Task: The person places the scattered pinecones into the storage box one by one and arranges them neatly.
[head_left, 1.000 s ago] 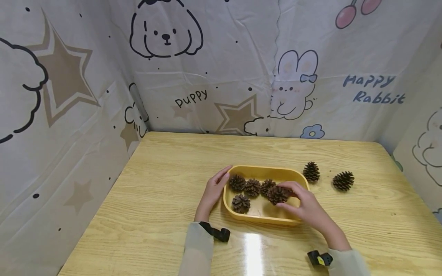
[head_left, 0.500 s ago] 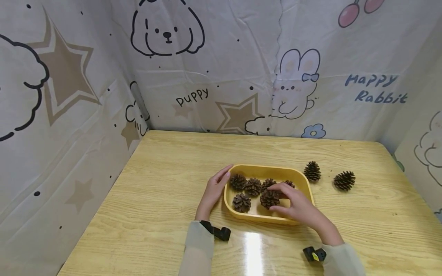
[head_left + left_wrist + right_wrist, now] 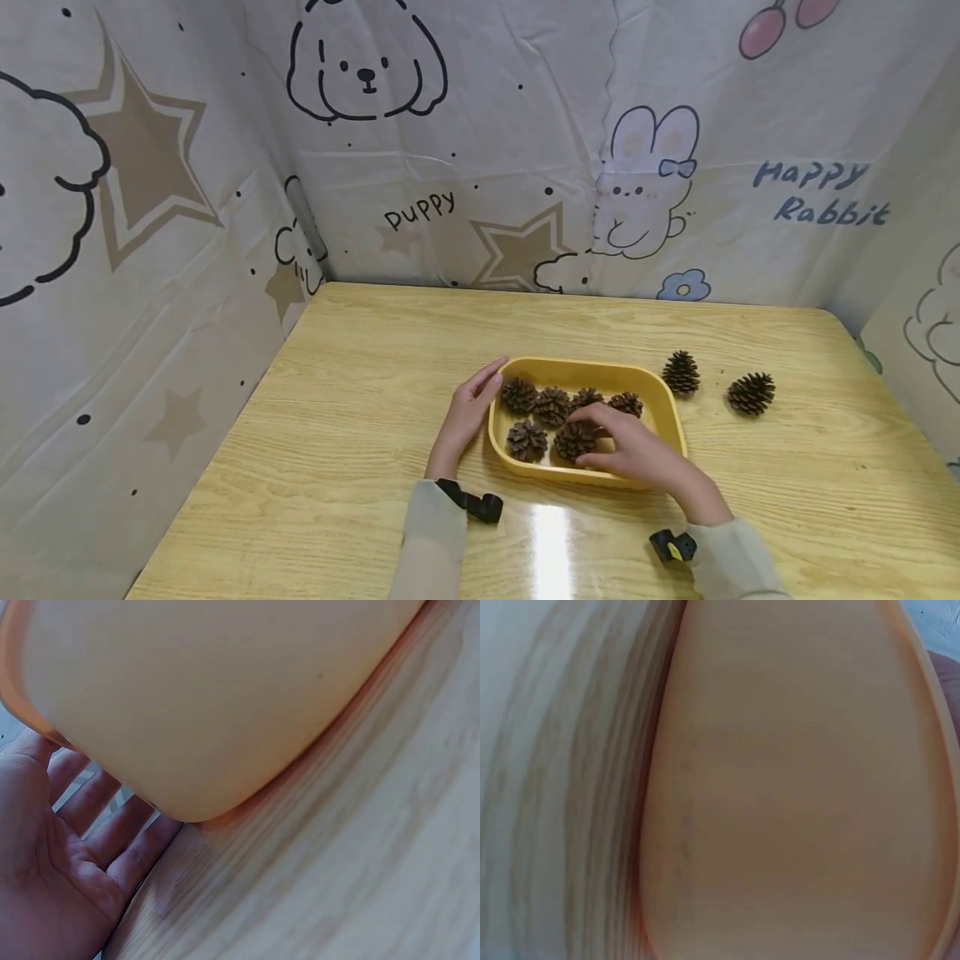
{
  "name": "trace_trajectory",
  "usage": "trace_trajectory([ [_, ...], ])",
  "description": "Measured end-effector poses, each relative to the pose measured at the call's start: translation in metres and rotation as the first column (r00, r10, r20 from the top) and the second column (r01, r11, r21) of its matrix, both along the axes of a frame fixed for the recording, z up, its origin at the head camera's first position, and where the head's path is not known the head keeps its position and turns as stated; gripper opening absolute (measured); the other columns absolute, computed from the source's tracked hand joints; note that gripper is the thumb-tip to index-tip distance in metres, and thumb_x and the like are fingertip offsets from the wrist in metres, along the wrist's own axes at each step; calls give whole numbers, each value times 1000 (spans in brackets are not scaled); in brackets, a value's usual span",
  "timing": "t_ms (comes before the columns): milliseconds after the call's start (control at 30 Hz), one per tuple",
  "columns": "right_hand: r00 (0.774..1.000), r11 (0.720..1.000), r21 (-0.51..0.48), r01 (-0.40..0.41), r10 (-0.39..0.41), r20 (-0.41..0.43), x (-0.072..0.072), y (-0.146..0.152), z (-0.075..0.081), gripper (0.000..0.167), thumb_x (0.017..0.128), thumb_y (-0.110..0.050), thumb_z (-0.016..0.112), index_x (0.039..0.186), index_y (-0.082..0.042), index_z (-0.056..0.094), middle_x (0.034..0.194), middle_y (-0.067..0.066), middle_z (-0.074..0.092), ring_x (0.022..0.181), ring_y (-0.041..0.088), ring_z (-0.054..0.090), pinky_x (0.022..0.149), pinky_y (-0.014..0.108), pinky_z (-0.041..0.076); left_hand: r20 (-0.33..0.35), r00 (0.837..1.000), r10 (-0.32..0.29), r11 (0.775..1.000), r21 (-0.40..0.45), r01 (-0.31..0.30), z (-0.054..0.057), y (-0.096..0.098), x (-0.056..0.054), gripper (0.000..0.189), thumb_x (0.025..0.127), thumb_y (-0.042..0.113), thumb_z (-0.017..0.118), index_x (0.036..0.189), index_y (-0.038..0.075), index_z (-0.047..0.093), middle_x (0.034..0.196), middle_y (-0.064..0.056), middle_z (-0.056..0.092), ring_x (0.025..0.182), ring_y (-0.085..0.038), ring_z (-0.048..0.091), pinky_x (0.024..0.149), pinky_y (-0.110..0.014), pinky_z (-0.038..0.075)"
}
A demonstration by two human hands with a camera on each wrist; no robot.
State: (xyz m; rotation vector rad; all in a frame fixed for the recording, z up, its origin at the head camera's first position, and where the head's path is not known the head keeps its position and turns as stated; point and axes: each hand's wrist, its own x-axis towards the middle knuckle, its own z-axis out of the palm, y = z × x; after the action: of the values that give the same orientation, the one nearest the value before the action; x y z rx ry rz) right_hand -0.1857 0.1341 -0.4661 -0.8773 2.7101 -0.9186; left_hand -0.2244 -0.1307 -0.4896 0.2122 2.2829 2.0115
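Observation:
A yellow plastic bin [image 3: 663, 408] stands on the wooden table. Inside it are several brown pine cones, some along the back side and one pine cone [image 3: 527, 442] at the front left. My right hand [image 3: 630, 450] reaches over the front right of the bin and holds a pine cone [image 3: 573, 442] between thumb and fingers, low inside it. My left hand [image 3: 467, 414] lies along the bin's left end with straight fingers. In the left wrist view the fingers [image 3: 112, 825] extend along the bin's outer wall. The right wrist view shows mostly the bin's outer wall [image 3: 795, 787], hiding the held cone.
Two more pine cones lie on the table [image 3: 360, 375] right of the bin: an upright pine cone [image 3: 681, 373] near its back corner and a pine cone [image 3: 751, 393] farther right. A printed cloth [image 3: 465, 150] closes off the back and sides.
My right hand has moved left and toward the front with its pine cone, bringing it beside the front-left cone. A cone at the back right has come into sight. The left hand stays put.

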Motion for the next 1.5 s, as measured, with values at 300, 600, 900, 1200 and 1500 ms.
trace_trajectory([
  [300,999,999,40,-32,30,41,-3,-7,1,50,87,-23,74,131,-8,57,130,10,62,120,32,59,97,47,54,-6,1000,0,1000,-5,0,1,0,0,41,105,27,47,144,15,51,150,-9,49,141,-27,45,118,-43,37],
  [600,998,998,34,-55,54,42,-7,-13,-1,47,87,-24,74,129,-11,58,130,9,62,121,31,59,99,47,53,-6,1000,1,1000,-16,-1,0,0,1,41,105,28,47,144,16,51,150,-9,49,140,-27,45,117,-43,38],
  [900,997,998,39,-51,49,58,-9,-16,-2,49,87,-28,73,130,-11,57,133,11,60,114,28,62,88,37,58,-6,1000,0,1000,-8,0,-1,1,0,41,105,27,47,144,15,51,150,-9,49,140,-27,45,116,-42,40],
  [1200,998,999,27,-46,45,49,-7,-15,-2,50,87,-29,73,131,-11,57,133,11,60,113,28,62,88,38,59,4,1000,4,1000,-9,-4,-1,1,0,41,105,27,47,144,17,51,151,-8,48,141,-26,44,117,-42,39],
  [1500,998,1000,9,-14,14,57,-5,-8,-3,52,87,-32,73,131,-10,57,130,10,61,118,30,61,96,46,55,3,1000,9,1000,-20,-9,1,1,1,41,105,27,47,144,16,51,151,-9,47,142,-28,43,117,-44,38],
])
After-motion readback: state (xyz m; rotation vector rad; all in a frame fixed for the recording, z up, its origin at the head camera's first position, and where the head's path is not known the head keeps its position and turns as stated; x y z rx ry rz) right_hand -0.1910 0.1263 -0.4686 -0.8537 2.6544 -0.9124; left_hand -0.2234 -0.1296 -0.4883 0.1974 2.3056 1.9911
